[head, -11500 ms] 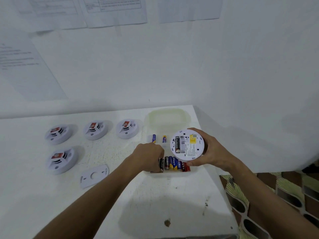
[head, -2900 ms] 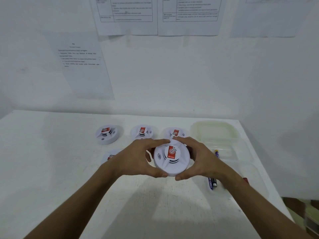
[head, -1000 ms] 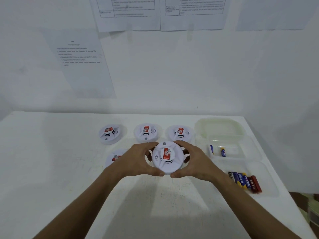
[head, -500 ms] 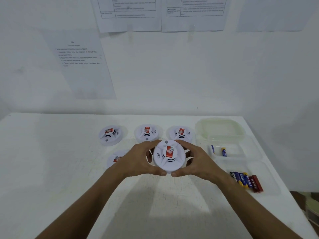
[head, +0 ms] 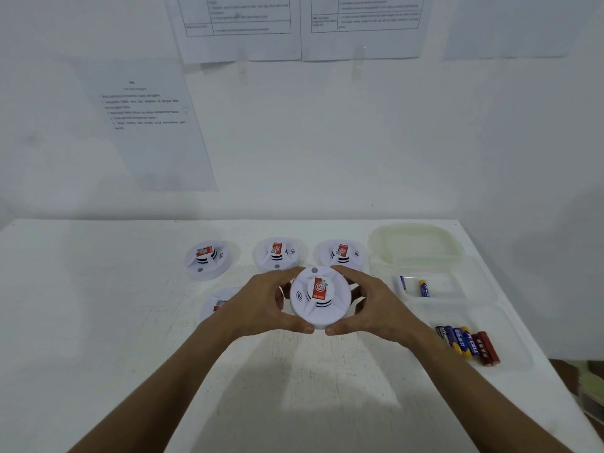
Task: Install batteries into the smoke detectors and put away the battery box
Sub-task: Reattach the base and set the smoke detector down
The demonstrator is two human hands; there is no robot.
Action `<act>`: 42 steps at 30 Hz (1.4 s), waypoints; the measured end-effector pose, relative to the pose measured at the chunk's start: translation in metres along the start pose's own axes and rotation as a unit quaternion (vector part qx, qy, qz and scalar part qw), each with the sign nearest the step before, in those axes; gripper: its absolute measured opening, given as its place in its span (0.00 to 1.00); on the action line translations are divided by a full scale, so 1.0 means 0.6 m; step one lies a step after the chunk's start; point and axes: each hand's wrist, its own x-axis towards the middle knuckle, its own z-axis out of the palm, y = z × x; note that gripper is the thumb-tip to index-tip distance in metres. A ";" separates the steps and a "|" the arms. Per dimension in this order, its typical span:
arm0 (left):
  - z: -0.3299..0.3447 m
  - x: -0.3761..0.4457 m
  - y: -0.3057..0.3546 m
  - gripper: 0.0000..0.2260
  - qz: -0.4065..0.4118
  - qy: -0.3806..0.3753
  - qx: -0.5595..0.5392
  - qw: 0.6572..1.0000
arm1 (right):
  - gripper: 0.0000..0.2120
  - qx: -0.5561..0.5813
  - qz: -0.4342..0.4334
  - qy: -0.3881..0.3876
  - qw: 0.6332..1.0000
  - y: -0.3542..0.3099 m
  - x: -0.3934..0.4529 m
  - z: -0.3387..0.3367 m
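Both hands, left (head: 261, 305) and right (head: 372, 305), still clamp the detector (head: 320, 300) mid-table, now rotated a touch, so base likely locking on; battery box (head: 457, 308) open at 3 o'clock, not yet stowed.

White table (head: 98, 322) against white wall (head: 359, 142); printed sheets (head: 147, 125) taped on the wall. Patterned floor (head: 585, 377) at lower right. Even, dim lighting.

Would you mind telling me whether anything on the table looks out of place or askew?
Nothing looks damaged or spilled. The far-left smoke detector sits slightly turned, unlike its two row neighbours, and the battery box is open with its lid off.
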 end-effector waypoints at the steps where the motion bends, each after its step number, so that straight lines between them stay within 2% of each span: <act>1: 0.000 0.000 0.000 0.36 0.001 -0.001 0.000 1.000 | 0.42 0.001 -0.001 0.000 1.000 0.001 0.000 0.000; 11: 0.003 0.004 -0.005 0.33 0.006 0.009 -0.010 1.000 | 0.43 0.007 0.000 0.000 1.000 0.000 -0.002 0.000; 21: 0.007 0.003 -0.022 0.40 -0.007 -0.010 -0.053 0.999 | 0.43 0.008 0.008 0.005 1.000 -0.002 0.001 0.003; 26: 0.009 0.003 -0.034 0.41 -0.014 0.002 -0.033 0.999 | 0.45 0.006 0.015 0.007 1.000 0.004 0.001 0.009; 42: 0.013 0.005 -0.024 0.35 -0.022 -0.003 -0.005 1.000 | 0.42 -0.016 0.029 0.030 0.999 0.013 0.007 0.024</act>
